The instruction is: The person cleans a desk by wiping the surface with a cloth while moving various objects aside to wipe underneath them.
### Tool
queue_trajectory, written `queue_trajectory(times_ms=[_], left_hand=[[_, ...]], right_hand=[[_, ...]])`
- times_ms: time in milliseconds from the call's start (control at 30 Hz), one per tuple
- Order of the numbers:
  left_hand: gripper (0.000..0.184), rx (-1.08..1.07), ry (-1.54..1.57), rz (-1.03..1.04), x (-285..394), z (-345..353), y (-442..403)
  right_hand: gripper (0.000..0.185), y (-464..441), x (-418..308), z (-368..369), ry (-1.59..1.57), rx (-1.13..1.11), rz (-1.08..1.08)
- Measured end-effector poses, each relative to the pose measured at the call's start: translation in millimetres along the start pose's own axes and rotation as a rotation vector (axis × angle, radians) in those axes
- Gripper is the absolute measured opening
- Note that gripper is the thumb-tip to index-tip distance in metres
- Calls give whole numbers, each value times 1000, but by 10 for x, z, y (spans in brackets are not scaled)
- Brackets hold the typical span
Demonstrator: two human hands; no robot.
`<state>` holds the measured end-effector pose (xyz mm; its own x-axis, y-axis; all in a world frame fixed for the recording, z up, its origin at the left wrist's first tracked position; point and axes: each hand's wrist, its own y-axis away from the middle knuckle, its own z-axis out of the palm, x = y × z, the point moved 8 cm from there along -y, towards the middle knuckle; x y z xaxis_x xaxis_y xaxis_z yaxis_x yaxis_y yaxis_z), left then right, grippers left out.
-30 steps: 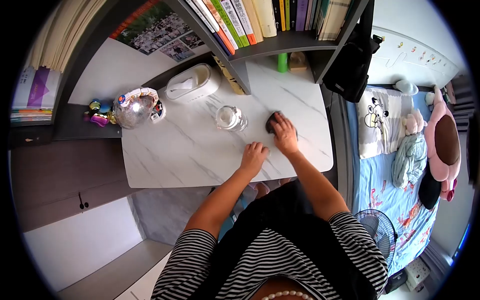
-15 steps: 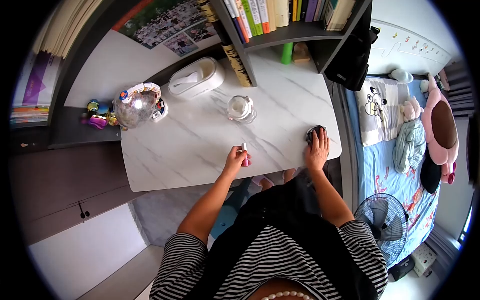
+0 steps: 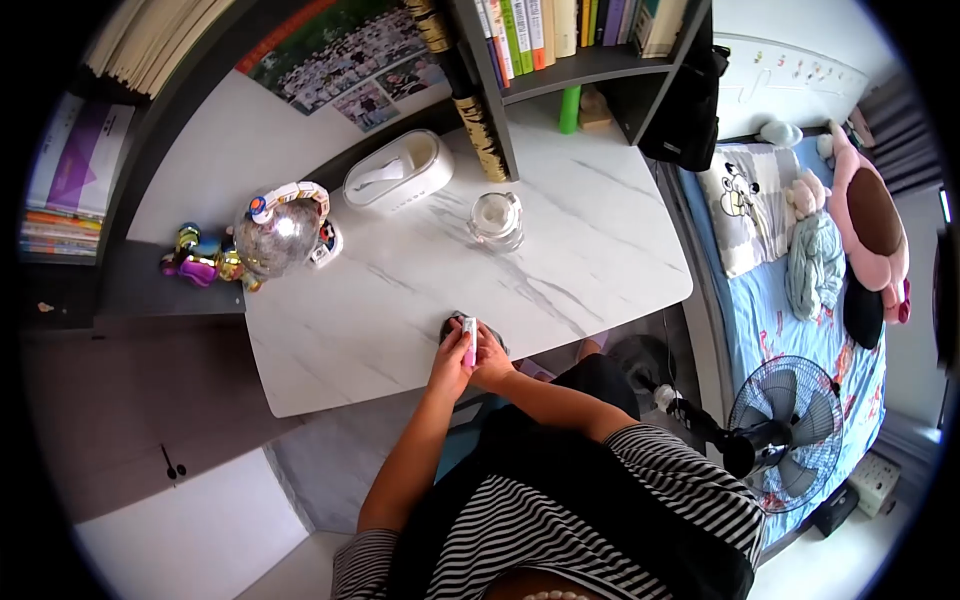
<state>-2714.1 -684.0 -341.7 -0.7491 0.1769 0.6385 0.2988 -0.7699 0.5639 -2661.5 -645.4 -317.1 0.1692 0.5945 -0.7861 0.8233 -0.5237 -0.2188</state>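
Both my hands are together at the desk's front edge. My left hand [image 3: 450,362] is closed around a small pink-and-white tube [image 3: 470,342], held upright with its white end away from me. My right hand [image 3: 492,362] meets it from the right, its fingers partly hidden behind the tube. A dark grey item [image 3: 452,326] shows at the far side of both hands, and my right hand appears to grip it. Most of that item is covered, so its kind is unclear. Beyond the hands stands a clear glass jar [image 3: 497,222].
On the marbled white desk [image 3: 400,290] are a white oval container [image 3: 400,175] and a clear globe-like ornament [image 3: 275,238]. Shiny figures [image 3: 205,258] sit at the left. A bookshelf [image 3: 590,70] rises behind. A fan [image 3: 785,430] and a bed [image 3: 760,300] are at the right.
My right hand has moved left from the desk's right end to my left hand, and the dark grey item has come with it. The left hand still holds the tube.
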Motion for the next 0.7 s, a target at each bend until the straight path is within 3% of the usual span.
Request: queue_trajectory(times_ms=[133,267,467,700], left_hand=[[17,11,-145,-51,147,85,221],[19,40,-267,-161,62,131,176],[24,-115,-436,-239,108,978,-35],[23,-325,-599,75,949,2504,-444]], right_hand=[[50,102,84,-239,257,-165,-35],[48,263,608,-1111,410,129,158],[52,668,1478,-2469,588,496,488],[53,701,1613,-2572,617,513,586]])
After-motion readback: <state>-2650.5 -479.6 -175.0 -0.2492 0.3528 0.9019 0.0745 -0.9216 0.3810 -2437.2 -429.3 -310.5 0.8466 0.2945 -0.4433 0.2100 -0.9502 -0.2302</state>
